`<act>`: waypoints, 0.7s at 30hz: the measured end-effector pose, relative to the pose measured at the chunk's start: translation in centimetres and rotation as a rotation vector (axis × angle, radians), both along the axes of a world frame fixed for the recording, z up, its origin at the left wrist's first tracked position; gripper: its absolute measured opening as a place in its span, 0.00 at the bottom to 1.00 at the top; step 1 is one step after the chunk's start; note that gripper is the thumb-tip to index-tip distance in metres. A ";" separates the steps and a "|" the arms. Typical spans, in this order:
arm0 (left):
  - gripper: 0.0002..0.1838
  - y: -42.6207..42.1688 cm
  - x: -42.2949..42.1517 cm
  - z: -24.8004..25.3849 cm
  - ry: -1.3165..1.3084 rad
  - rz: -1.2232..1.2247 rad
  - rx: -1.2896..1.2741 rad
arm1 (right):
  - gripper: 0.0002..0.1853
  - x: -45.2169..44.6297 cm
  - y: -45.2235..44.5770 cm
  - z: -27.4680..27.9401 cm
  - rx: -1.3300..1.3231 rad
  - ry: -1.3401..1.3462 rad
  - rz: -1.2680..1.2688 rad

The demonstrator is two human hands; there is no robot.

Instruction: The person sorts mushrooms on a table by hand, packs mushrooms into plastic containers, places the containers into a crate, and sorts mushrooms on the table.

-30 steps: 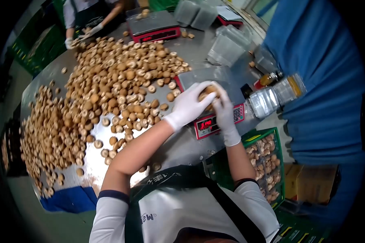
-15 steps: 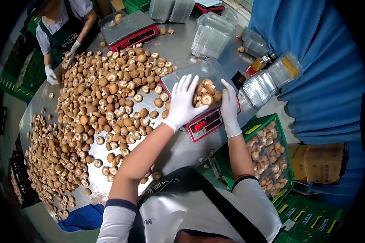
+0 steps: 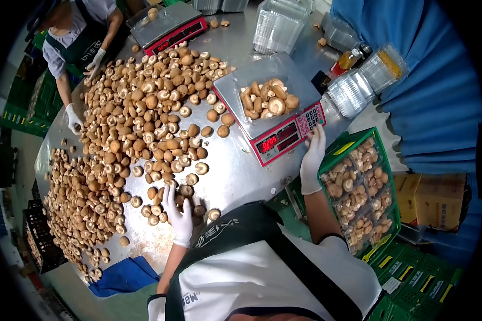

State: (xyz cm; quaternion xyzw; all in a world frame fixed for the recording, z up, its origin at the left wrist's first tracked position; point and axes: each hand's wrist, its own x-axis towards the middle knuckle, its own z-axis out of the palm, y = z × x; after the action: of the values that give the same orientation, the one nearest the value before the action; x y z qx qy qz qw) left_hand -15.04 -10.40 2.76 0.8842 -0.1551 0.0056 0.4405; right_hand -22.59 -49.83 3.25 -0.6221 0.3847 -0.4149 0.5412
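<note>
My left hand [image 3: 180,218], in a white glove, is at the near edge of the mushroom heap [image 3: 139,112]. Its fingers are stretched and apart beside a few loose mushrooms [image 3: 186,191]; whether they touch is unclear. My right hand [image 3: 313,160], gloved too, has its fingers extended at the front edge of the red scale [image 3: 277,145], just by the keypad [image 3: 308,121]. On the scale's plate rests a clear plastic tray [image 3: 251,119] filled with brown-capped mushrooms [image 3: 271,98]. Red digits glow on the scale's display.
A green crate [image 3: 393,214] with filled mushroom trays stands at my right. Stacked clear trays [image 3: 278,27] and a bottle [image 3: 347,61] lie beyond the scale. Across the steel table [image 3: 230,179], a co-worker's gloved hand [image 3: 74,119] is beside the heap, near a second scale [image 3: 168,32].
Both hands have left the tray on the scale. My left hand moved down-left to the loose mushrooms; my right hand drew back to the scale's front edge. The display digits differ.
</note>
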 end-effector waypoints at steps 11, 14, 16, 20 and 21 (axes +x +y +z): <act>0.27 0.8 -2.0 -0.1 -0.012 -0.069 -0.014 | 0.09 -4.6 12.5 -2.2 -0.220 0.249 0.876; 0.25 -0.4 -1.3 1.4 -0.007 -0.084 -0.039 | 0.10 1.3 8.8 1.4 -0.512 0.088 0.690; 0.24 -1.0 -0.9 2.0 -0.022 -0.103 -0.065 | 0.16 5.6 4.8 7.7 -0.724 0.146 0.499; 0.24 -1.4 -0.6 1.7 -0.019 -0.112 -0.112 | 0.23 11.3 -2.2 9.8 -1.057 0.553 0.519; 0.24 -1.3 -0.6 1.6 -0.010 -0.106 -0.131 | 0.24 12.5 -3.2 9.6 -0.993 0.769 0.652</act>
State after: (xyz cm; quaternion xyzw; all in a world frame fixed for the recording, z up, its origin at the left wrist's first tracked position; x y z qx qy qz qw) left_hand -15.59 -11.70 4.36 0.8440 -0.2032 -0.0029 0.4963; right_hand -10.05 -53.06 12.85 -0.9814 0.1078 -0.1089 0.1157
